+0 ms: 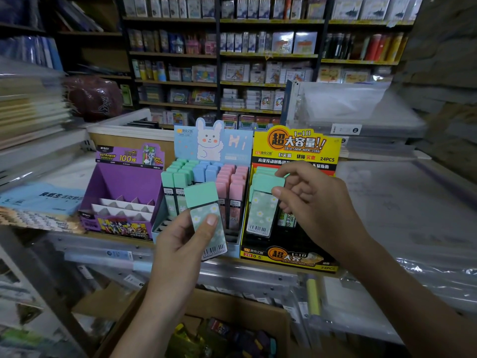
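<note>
Stationery shop shelf [392,200], left grip [178,240] holding green case [202,200], right grip [316,201] pinching second case [263,205]

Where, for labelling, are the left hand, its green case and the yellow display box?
left hand [178,239]: head view, its middle.
green case [201,195]: head view, mint cap.
yellow display box [296,144]: head view, header card.

A mint-capped, daisy-printed lead case [202,196] tilts upright in front of the rabbit display box [232,143]; a matching second case [263,208] stands just right of that box, barcode end down.
</note>
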The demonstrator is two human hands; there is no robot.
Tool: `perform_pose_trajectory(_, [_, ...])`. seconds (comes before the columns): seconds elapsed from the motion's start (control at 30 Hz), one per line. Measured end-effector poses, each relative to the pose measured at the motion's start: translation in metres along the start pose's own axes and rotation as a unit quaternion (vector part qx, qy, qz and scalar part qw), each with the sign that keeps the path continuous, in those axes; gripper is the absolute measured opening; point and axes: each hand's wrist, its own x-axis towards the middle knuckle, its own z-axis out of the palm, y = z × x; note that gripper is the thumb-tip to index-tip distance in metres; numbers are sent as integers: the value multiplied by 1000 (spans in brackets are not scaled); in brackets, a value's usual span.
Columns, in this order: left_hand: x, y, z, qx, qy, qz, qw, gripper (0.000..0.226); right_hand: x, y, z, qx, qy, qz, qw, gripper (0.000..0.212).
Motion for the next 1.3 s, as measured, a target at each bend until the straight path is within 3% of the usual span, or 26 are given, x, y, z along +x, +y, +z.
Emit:
perform_pose_trajectory(0.83, [2, -4, 1, -11, 1, -6, 1000, 26, -2, -6, -2, 14, -59, 18, 998, 20])
perform_pose_trajectory(1.1, [3, -2, 4, -9, -3, 12, 1000, 21, -3, -7, -2, -116, -49, -41, 991, 18])
perform_pose_trajectory(1.3, [8, 5, 11, -33, -11, 40, 999, 31, -4, -12, -3, -102, -47, -36, 993, 19])
